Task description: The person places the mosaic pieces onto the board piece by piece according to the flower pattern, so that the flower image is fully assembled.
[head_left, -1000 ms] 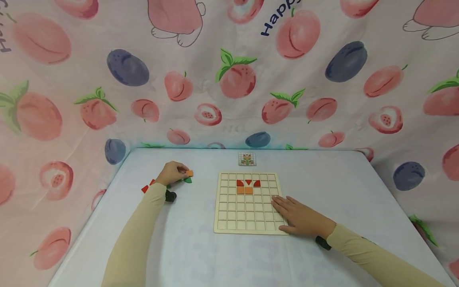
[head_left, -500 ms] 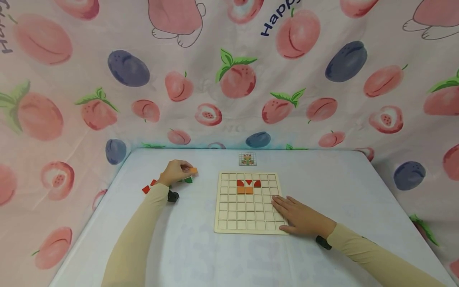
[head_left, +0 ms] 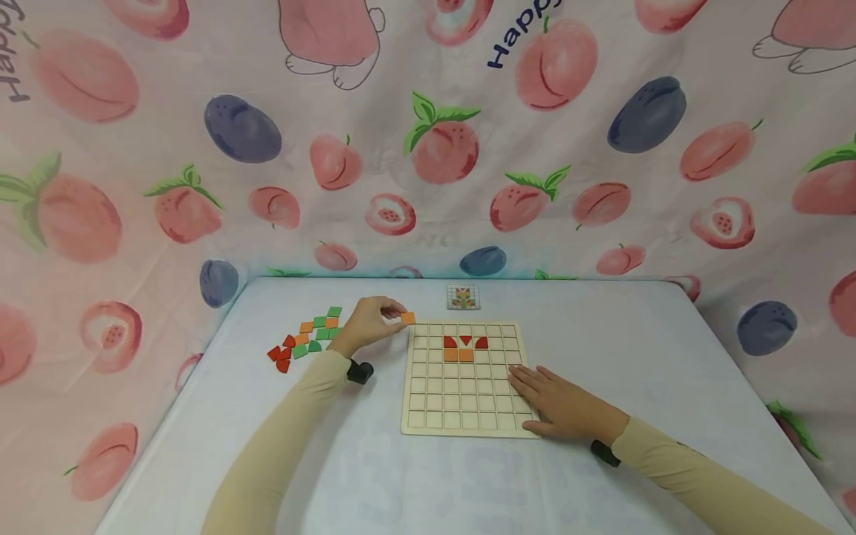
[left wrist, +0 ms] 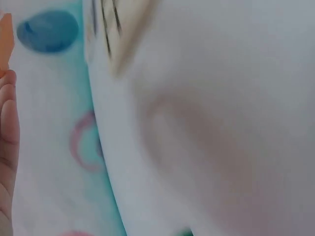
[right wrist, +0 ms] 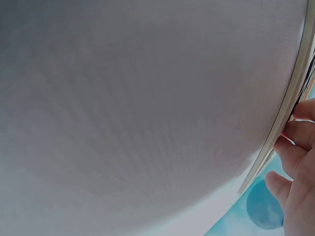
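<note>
My left hand [head_left: 374, 321] pinches an orange square tile [head_left: 408, 318] between thumb and fingers, at the far left corner of the wooden grid board [head_left: 441, 405]. In the left wrist view the same orange tile [left wrist: 6, 42] shows at the left edge above the thumb. Across the board's right edge rests my right hand [head_left: 565, 405], fingers straight and spread. On the board, a row of red pieces [head_left: 465, 341], a triangle between two curved ones, lies above two orange squares [head_left: 458, 355] set side by side.
A small pattern card [head_left: 464, 296] lies behind the board. To the left is a loose group of green square tiles [head_left: 334, 312], orange tiles [head_left: 306, 327] and red pieces [head_left: 283, 354]. A fruit-print cloth [head_left: 428, 215] hangs behind the white table [head_left: 602, 319].
My left hand has lifted the orange tile away from the loose pieces and carried it right to the board's far left corner, uncovering the group. The right hand has stayed put.
</note>
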A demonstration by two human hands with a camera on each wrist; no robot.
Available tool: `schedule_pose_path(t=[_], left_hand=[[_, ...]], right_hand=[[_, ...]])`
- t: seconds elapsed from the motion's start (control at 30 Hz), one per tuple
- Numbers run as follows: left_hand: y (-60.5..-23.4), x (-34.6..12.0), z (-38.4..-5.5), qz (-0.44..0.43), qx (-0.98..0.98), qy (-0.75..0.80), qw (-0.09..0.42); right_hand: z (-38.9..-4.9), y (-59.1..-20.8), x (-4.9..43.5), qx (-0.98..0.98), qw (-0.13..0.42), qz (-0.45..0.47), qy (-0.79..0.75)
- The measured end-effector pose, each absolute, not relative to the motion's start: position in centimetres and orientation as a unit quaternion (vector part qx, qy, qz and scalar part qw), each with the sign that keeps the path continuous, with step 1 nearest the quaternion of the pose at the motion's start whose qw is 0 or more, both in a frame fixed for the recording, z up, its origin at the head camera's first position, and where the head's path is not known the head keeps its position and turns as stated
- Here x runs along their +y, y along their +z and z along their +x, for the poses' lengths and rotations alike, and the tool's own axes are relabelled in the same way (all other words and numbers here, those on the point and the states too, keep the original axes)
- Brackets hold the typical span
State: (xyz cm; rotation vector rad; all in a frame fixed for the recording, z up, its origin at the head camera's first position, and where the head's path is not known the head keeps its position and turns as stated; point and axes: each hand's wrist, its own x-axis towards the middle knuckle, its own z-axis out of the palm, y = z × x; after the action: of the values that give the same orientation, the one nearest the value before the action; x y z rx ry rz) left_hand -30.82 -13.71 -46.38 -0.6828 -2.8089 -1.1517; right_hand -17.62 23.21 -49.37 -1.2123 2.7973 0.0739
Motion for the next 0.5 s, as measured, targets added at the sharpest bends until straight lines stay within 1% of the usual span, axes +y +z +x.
schedule_pose_path(t=[0.1, 0.27, 0.5], left_hand=[[-46.4, -12.0, -30.3, -0.242, -0.895, -0.375, 0.012], [-46.7, -9.5, -29.4, -0.275, -0.879, -0.389, -0.009], [-47.2, -6.6, -29.1, -0.289, -0.869, -0.399, -0.046]], right_hand=[[-17.6, -49.4, 23.2, 0.916, 0.045, -0.397, 0.024], [-17.7, -49.5, 23.3, 0.915, 0.041, -0.4, 0.026], [-17.8, -49.7, 23.5, 0.914, 0.027, -0.405, 0.021]])
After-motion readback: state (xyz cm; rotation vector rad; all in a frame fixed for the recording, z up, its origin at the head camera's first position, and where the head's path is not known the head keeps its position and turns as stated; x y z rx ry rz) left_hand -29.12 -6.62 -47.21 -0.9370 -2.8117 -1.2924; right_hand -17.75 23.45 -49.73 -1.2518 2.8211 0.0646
